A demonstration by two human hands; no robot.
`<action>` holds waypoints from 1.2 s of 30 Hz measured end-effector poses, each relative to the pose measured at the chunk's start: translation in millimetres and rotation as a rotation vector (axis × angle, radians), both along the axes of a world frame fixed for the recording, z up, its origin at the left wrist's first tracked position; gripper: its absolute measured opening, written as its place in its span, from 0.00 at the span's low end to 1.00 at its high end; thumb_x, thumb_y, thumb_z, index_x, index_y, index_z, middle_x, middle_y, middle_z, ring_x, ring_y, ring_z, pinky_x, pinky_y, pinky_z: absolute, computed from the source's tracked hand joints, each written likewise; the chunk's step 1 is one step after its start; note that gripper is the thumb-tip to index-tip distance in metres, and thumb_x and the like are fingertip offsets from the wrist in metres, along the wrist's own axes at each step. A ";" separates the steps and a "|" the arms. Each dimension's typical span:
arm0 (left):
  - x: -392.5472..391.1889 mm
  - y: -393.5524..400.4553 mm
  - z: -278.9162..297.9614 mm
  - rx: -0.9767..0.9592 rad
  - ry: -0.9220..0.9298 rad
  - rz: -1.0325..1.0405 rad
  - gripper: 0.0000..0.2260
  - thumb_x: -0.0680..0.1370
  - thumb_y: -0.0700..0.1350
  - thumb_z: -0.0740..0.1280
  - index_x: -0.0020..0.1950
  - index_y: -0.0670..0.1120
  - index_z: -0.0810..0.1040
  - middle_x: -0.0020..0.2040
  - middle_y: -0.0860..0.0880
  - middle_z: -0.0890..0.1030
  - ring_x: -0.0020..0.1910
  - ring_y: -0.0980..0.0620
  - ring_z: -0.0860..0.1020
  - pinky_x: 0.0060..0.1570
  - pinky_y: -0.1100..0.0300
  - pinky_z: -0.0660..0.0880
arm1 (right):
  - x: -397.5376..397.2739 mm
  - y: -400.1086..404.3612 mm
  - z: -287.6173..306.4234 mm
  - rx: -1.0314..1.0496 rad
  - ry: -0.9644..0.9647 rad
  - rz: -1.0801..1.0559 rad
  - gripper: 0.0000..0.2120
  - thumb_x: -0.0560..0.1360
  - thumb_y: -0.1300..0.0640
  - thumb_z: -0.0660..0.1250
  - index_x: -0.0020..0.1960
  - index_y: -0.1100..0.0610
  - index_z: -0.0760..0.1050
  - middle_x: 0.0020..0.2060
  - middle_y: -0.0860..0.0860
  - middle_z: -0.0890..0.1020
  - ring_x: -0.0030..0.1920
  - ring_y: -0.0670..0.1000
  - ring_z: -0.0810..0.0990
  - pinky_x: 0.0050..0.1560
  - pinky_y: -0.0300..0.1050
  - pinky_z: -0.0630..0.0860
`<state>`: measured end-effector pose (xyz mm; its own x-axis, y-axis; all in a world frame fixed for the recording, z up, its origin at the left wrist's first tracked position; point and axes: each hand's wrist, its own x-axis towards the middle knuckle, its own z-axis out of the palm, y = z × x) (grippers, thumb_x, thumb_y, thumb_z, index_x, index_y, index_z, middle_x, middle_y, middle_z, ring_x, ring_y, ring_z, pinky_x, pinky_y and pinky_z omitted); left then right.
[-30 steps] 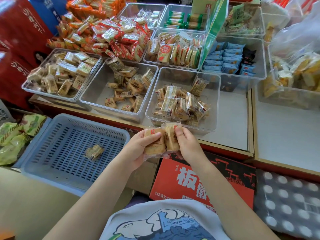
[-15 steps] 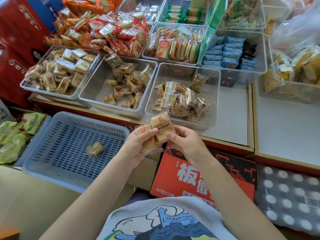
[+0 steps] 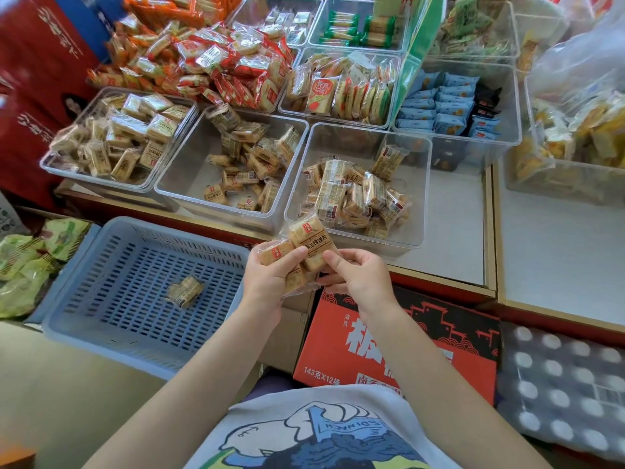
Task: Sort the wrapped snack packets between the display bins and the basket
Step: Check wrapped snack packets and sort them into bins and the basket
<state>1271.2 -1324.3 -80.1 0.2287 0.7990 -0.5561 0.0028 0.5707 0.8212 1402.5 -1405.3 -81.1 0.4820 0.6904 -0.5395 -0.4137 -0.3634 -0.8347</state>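
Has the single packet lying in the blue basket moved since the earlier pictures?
No. The packet lies at the same spot on the slotted floor of the blue basket, right of centre, apart from every wall, as before.

White shelf [image 3: 453, 231] with wooden edging, red cardboard box [image 3: 399, 336] below, soft daylight throughout.

Tan snack pkts [image 3: 313, 242], blue slotted basket [image 3: 101, 299], red carton [image 3: 422, 336] w/ white lettering.
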 end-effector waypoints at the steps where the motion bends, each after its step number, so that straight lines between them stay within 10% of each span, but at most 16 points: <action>1: 0.1 -0.5 1.7 -0.004 -0.015 -0.002 0.25 0.71 0.41 0.80 0.65 0.44 0.74 0.57 0.41 0.85 0.53 0.43 0.86 0.46 0.47 0.84 | -0.4 -0.3 0.1 0.000 -0.014 -0.010 0.13 0.77 0.58 0.74 0.58 0.63 0.78 0.44 0.58 0.87 0.36 0.53 0.86 0.32 0.42 0.80; 7: -4.4 -0.2 7.0 -0.025 -0.073 -0.066 0.15 0.74 0.38 0.76 0.57 0.44 0.76 0.54 0.38 0.85 0.52 0.39 0.86 0.44 0.42 0.84 | -1.7 -5.0 5.1 0.062 -0.052 -0.009 0.12 0.76 0.60 0.75 0.54 0.61 0.76 0.35 0.55 0.84 0.29 0.48 0.79 0.29 0.39 0.74; 16: -8.6 -1.6 13.9 0.057 0.121 -0.322 0.35 0.61 0.50 0.86 0.62 0.45 0.75 0.56 0.41 0.83 0.51 0.43 0.86 0.45 0.41 0.84 | 5.8 -7.8 8.0 0.035 -0.366 0.302 0.32 0.69 0.44 0.80 0.66 0.48 0.67 0.61 0.49 0.74 0.60 0.46 0.76 0.57 0.40 0.78; 19: -9.8 2.7 18.9 0.009 0.002 -0.417 0.28 0.69 0.48 0.80 0.65 0.40 0.77 0.57 0.38 0.84 0.52 0.41 0.85 0.46 0.47 0.84 | 11.5 -11.3 14.2 0.059 -0.275 0.346 0.30 0.71 0.48 0.79 0.66 0.49 0.67 0.59 0.46 0.76 0.57 0.43 0.78 0.50 0.32 0.78; 28: -10.2 -0.6 29.6 -0.325 -0.282 -0.305 0.09 0.71 0.49 0.69 0.44 0.45 0.75 0.38 0.46 0.74 0.33 0.51 0.72 0.24 0.64 0.63 | 9.5 -14.5 14.6 0.231 0.213 0.181 0.16 0.80 0.53 0.65 0.65 0.58 0.79 0.56 0.58 0.84 0.53 0.56 0.82 0.55 0.50 0.78; 36: -12.8 5.1 30.8 -0.326 -0.199 -0.332 0.19 0.81 0.51 0.60 0.64 0.39 0.78 0.58 0.37 0.84 0.57 0.40 0.81 0.56 0.46 0.81 | 12.2 -13.7 11.0 0.179 0.199 0.062 0.15 0.84 0.53 0.60 0.63 0.61 0.78 0.57 0.63 0.83 0.56 0.61 0.83 0.55 0.61 0.82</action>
<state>1258.5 -1319.3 -49.3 0.5677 0.4572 -0.6846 0.0892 0.7925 0.6033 1414.7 -1419.0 -70.1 0.3326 0.8080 -0.4863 -0.5578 -0.2473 -0.7923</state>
